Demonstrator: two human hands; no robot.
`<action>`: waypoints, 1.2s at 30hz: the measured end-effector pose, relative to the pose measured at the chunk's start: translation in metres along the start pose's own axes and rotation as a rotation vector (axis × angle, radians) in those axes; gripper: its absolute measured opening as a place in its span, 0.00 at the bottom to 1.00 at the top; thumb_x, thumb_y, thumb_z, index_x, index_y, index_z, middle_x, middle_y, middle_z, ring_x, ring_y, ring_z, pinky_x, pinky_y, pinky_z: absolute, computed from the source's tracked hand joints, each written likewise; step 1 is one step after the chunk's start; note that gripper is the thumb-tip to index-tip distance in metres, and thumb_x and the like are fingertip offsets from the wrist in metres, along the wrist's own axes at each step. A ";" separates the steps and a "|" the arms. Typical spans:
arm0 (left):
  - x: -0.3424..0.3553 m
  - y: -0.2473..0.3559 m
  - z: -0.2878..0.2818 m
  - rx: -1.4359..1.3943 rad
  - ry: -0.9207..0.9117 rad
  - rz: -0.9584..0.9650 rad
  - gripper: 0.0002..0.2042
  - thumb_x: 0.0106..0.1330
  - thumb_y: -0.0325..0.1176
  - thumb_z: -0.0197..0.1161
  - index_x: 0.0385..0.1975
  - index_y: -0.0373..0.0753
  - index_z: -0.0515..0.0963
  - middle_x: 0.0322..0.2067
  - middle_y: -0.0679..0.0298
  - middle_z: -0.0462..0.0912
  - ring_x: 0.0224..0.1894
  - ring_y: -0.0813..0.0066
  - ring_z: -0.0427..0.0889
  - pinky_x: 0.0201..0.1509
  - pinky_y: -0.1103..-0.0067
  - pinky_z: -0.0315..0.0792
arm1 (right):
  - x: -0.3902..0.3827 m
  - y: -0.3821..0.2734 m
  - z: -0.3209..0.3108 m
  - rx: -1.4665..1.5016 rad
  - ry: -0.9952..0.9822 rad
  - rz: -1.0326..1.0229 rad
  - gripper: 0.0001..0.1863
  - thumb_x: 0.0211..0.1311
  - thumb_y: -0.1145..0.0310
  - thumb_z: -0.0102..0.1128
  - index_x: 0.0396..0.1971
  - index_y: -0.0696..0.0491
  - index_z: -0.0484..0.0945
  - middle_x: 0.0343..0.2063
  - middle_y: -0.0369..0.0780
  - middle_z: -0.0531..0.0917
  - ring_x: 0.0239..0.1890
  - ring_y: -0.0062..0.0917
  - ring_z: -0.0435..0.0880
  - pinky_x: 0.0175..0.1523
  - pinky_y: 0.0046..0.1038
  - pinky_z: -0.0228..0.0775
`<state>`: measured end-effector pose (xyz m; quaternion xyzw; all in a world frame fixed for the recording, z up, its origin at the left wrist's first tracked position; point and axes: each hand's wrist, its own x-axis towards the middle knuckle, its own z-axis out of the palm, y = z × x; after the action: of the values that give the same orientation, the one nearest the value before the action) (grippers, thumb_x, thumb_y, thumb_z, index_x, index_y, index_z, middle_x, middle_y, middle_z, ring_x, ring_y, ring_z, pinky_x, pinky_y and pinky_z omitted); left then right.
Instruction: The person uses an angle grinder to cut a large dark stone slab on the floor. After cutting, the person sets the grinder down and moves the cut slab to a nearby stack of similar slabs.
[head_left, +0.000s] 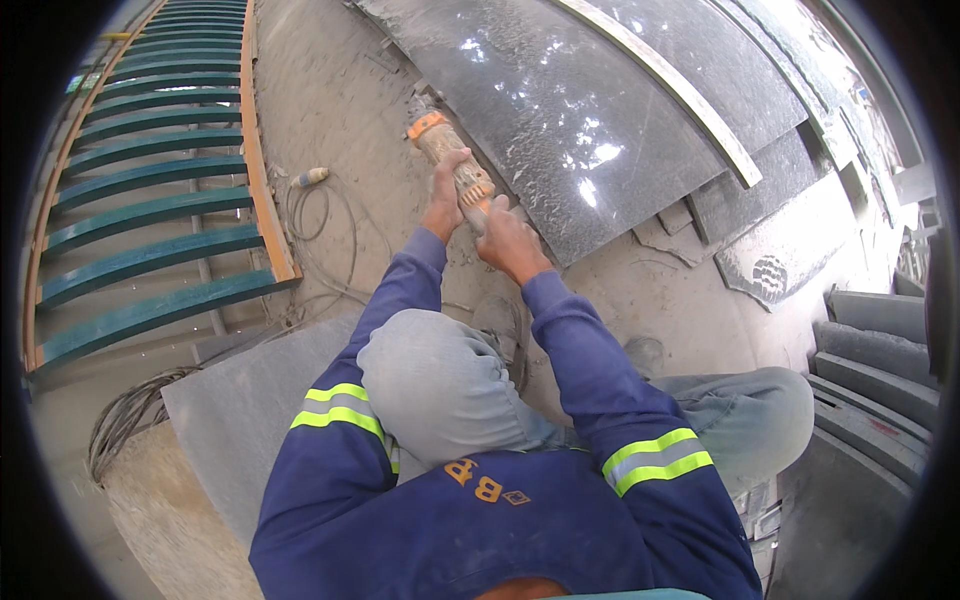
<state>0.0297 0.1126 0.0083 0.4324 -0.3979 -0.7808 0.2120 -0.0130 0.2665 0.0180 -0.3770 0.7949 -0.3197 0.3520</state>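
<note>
A: What are we gripping?
B: We have both hands clasped on a dusty, orange-banded power tool [441,143]: the left hand [447,192] wraps its body about midway, and the right hand [509,241] grasps its rear end

A: Which way do we have it pointing?
B: Its long axis slants from the right hand past the left, so the head points forward and leftward, roughly along the side of the glossy dark slab [590,120] just right of the grip; we cannot tell whether the two touch

A: What else do we see around the grip?
B: Left of it lies a pale cable connector [312,177], and farther left a frame with green slats [150,213]; on our near side of the grip is a bent knee [430,385] in light denim
</note>
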 end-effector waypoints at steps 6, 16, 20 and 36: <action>0.037 0.021 -0.006 -0.021 -0.005 0.024 0.16 0.59 0.40 0.65 0.41 0.38 0.73 0.29 0.60 0.78 0.28 0.65 0.83 0.33 0.68 0.83 | 0.044 -0.011 -0.003 0.040 -0.023 -0.018 0.22 0.56 0.70 0.60 0.47 0.64 0.64 0.43 0.66 0.82 0.49 0.58 0.84 0.55 0.52 0.75; 0.025 0.010 -0.005 -0.008 -0.034 0.020 0.17 0.60 0.41 0.64 0.42 0.37 0.71 0.30 0.57 0.78 0.27 0.62 0.83 0.34 0.63 0.85 | 0.032 0.000 0.006 0.007 0.012 -0.025 0.22 0.55 0.70 0.62 0.46 0.63 0.65 0.40 0.64 0.84 0.46 0.57 0.85 0.53 0.51 0.77; 0.000 -0.004 -0.004 0.004 0.014 -0.010 0.17 0.61 0.41 0.64 0.42 0.36 0.71 0.29 0.57 0.78 0.27 0.63 0.83 0.34 0.64 0.85 | 0.000 0.006 0.008 0.013 0.018 -0.018 0.22 0.54 0.71 0.63 0.45 0.62 0.64 0.38 0.65 0.83 0.45 0.59 0.85 0.51 0.52 0.77; 0.044 0.023 -0.014 -0.032 -0.027 0.016 0.17 0.59 0.41 0.65 0.40 0.37 0.73 0.28 0.59 0.78 0.27 0.65 0.83 0.33 0.66 0.84 | 0.046 -0.017 -0.004 -0.022 -0.001 -0.032 0.23 0.54 0.72 0.62 0.48 0.62 0.65 0.41 0.60 0.85 0.48 0.54 0.86 0.54 0.46 0.78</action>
<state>0.0177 0.0636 0.0003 0.4152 -0.3915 -0.7912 0.2199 -0.0308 0.2207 0.0187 -0.3937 0.7920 -0.3161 0.3431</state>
